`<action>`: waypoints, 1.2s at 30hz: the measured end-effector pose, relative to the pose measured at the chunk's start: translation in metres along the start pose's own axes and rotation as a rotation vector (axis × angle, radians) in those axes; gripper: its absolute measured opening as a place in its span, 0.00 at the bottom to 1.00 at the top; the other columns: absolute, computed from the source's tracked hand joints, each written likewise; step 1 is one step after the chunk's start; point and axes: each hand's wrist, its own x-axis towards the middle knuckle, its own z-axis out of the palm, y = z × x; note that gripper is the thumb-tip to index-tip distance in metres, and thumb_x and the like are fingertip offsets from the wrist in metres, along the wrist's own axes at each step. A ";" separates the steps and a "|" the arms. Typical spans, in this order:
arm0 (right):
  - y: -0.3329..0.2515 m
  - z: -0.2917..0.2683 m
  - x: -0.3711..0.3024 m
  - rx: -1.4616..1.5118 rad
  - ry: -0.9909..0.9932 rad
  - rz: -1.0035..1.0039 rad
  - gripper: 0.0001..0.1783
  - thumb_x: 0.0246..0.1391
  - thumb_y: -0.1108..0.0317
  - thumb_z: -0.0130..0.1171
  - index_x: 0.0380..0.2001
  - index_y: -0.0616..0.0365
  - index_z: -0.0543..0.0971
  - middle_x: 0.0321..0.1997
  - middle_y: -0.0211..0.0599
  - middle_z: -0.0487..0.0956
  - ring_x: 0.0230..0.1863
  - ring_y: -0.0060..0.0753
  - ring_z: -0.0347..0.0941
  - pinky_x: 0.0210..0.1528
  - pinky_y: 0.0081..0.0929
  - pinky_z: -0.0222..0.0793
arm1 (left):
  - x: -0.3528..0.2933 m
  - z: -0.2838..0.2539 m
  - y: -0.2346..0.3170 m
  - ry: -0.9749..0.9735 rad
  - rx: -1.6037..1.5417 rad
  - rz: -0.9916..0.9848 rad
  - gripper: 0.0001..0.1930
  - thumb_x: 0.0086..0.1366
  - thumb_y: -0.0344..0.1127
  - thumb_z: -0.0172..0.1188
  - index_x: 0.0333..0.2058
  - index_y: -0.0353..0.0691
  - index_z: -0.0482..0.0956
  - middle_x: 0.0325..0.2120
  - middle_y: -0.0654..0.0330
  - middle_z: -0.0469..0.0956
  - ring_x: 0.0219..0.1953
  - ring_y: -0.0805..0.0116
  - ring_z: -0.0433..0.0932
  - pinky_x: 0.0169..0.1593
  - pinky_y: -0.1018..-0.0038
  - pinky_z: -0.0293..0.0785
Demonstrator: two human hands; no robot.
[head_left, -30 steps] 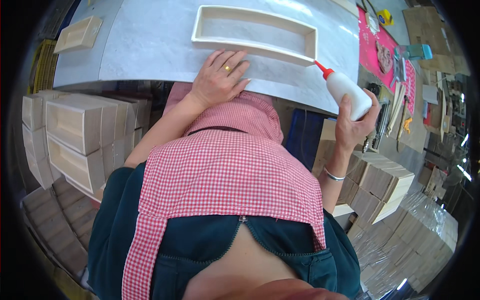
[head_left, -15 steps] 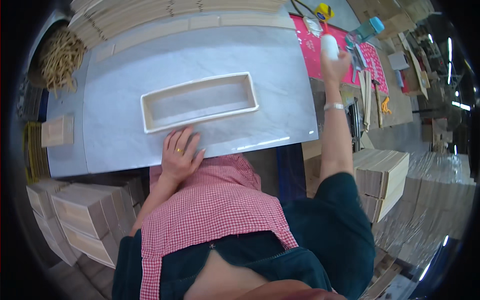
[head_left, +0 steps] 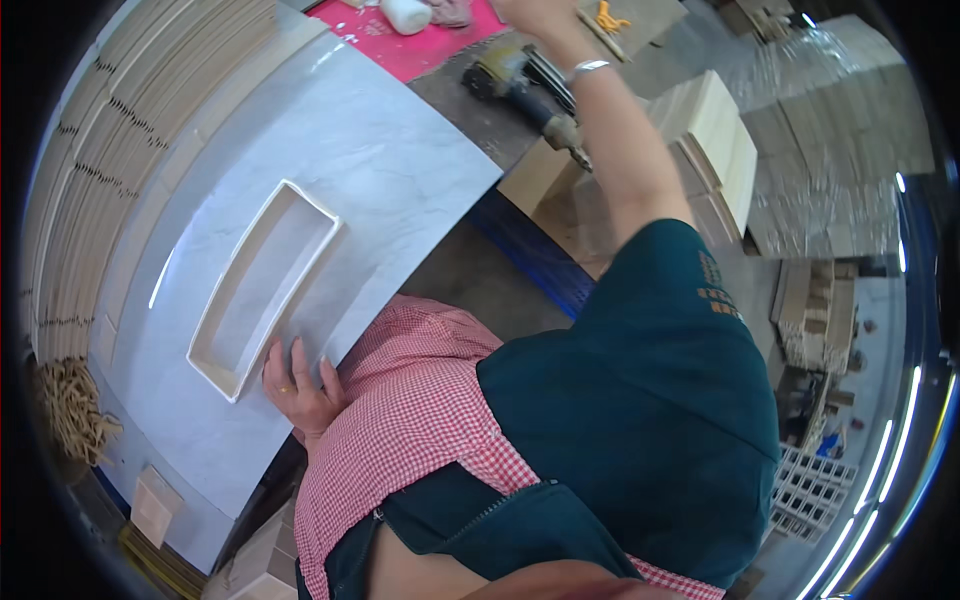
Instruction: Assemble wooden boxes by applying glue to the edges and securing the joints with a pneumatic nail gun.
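Observation:
A long, narrow rectangular wooden frame (head_left: 215, 290) with pale edges lies on the grey-white marbled tabletop (head_left: 390, 170). My left hand (head_left: 303, 393), a ring on one finger, rests at the table's near edge beside the frame's lower end, its fingers apart and holding nothing. My right arm reaches far forward. My right hand (head_left: 540, 14) is partly cut off by the top of the picture, so its fingers are hidden. To its left a white bottle (head_left: 406, 14) lies on a pink sheet (head_left: 385, 48), next to a crumpled greyish cloth (head_left: 450, 10).
Stacked thin wooden strips (head_left: 110, 150) line the table's far left side. A bundle of rubber bands (head_left: 75, 412) and a small wooden piece (head_left: 155, 505) are at lower left. A nail gun (head_left: 525, 100) lies by my right forearm. Stacked wooden boxes (head_left: 710, 150) stand at right.
The view has turned to the right, so the table appears rotated. The white bottle has left my right hand and lies on the pink sheet. My right hand has moved right of it.

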 end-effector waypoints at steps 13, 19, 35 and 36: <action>0.213 -0.107 -0.212 -0.116 -0.268 1.012 0.49 0.54 0.27 0.55 0.58 0.65 0.77 0.61 0.45 0.78 0.61 0.48 0.75 0.65 0.46 0.68 | -0.003 0.004 0.001 0.074 0.002 0.011 0.23 0.60 0.35 0.64 0.55 0.40 0.76 0.55 0.51 0.74 0.56 0.50 0.73 0.61 0.57 0.67; 0.158 -0.120 -0.213 0.200 -0.127 0.431 0.41 0.52 0.41 0.65 0.59 0.65 0.76 0.57 0.48 0.79 0.55 0.45 0.77 0.58 0.37 0.72 | 0.003 -0.003 -0.010 0.193 -0.211 -0.031 0.16 0.57 0.31 0.65 0.45 0.41 0.81 0.45 0.59 0.79 0.47 0.57 0.75 0.58 0.60 0.67; -0.302 -0.039 -0.169 0.602 -0.158 -1.200 0.50 0.34 0.67 0.74 0.67 0.52 0.68 0.65 0.38 0.73 0.63 0.47 0.69 0.68 0.40 0.64 | -0.014 -0.070 -0.040 0.417 -0.182 -0.687 0.13 0.56 0.33 0.71 0.39 0.36 0.84 0.30 0.61 0.82 0.34 0.68 0.79 0.42 0.73 0.73; -0.308 -0.036 -0.167 0.589 -0.142 -1.237 0.50 0.34 0.66 0.75 0.66 0.50 0.68 0.65 0.37 0.74 0.64 0.46 0.69 0.68 0.40 0.64 | -0.013 -0.070 -0.042 0.386 -0.202 -0.684 0.14 0.56 0.32 0.72 0.41 0.34 0.85 0.31 0.60 0.83 0.35 0.68 0.79 0.41 0.73 0.75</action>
